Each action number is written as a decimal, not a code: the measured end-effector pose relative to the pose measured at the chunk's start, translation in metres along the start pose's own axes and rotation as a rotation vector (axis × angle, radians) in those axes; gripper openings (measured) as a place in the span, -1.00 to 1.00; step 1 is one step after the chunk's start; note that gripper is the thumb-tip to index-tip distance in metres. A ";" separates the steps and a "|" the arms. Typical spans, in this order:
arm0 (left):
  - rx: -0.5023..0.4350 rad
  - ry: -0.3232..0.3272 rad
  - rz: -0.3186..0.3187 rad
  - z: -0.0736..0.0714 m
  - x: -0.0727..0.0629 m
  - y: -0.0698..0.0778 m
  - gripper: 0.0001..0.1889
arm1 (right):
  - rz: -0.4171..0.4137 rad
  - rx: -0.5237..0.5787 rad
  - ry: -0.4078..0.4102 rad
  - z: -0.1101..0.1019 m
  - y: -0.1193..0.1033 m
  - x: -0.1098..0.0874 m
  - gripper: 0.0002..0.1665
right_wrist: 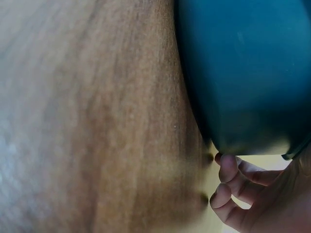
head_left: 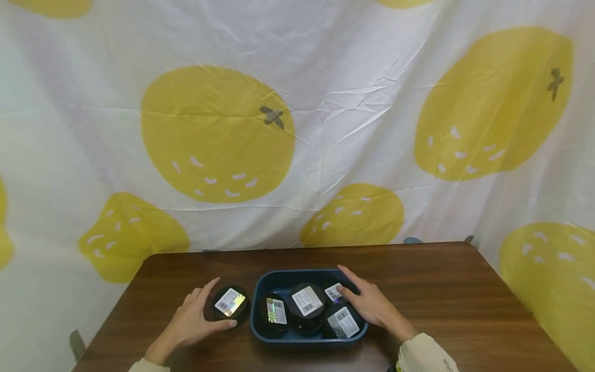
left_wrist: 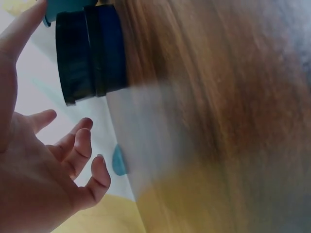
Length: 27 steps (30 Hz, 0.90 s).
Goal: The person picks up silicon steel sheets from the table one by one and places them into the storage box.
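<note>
A short, black, round lidded container (head_left: 239, 302) with a barcode label on top stands on the table, left of the blue tub. My left hand (head_left: 192, 318) is spread around it, thumb on the near side and index finger on the far side. A gap shows between the palm and the container (left_wrist: 90, 53) in the left wrist view. My right hand (head_left: 372, 305) holds the tub's far right corner, thumb over the rim and other fingers outside. Several similar labelled containers (head_left: 307, 299) lie in the blue tub (head_left: 304, 340), some overlapping. In the right wrist view, curled fingers (right_wrist: 228, 170) meet the tub's outer wall (right_wrist: 248, 73).
The brown wood-grain table (head_left: 441, 289) extends to both sides of the tub. Behind it hangs a white curtain (head_left: 353, 129) printed with yellow fruit, close to the table's back edge.
</note>
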State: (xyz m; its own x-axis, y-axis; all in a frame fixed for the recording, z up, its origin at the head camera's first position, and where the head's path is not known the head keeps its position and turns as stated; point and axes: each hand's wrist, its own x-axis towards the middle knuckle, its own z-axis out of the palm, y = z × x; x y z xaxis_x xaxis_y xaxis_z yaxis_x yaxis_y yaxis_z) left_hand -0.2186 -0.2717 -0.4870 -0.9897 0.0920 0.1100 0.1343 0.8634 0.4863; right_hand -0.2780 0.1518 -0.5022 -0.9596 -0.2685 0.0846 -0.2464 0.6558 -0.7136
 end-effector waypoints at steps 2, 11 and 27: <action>-0.028 -0.020 -0.002 0.001 0.002 -0.002 0.20 | 0.001 0.003 0.000 0.000 0.000 0.000 -0.29; -0.151 -0.132 0.014 0.009 0.012 -0.013 0.21 | 0.001 -0.015 -0.006 0.000 0.001 -0.002 -0.27; -0.174 -0.153 0.027 0.012 0.020 -0.019 0.25 | 0.007 0.008 -0.002 0.000 -0.001 0.000 -0.30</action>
State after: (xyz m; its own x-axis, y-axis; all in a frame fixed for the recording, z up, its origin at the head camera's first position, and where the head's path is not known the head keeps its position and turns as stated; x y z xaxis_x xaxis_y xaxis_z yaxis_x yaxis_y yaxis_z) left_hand -0.2414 -0.2800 -0.5047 -0.9799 0.1992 -0.0009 0.1544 0.7621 0.6287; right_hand -0.2778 0.1506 -0.5014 -0.9610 -0.2651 0.0784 -0.2385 0.6518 -0.7199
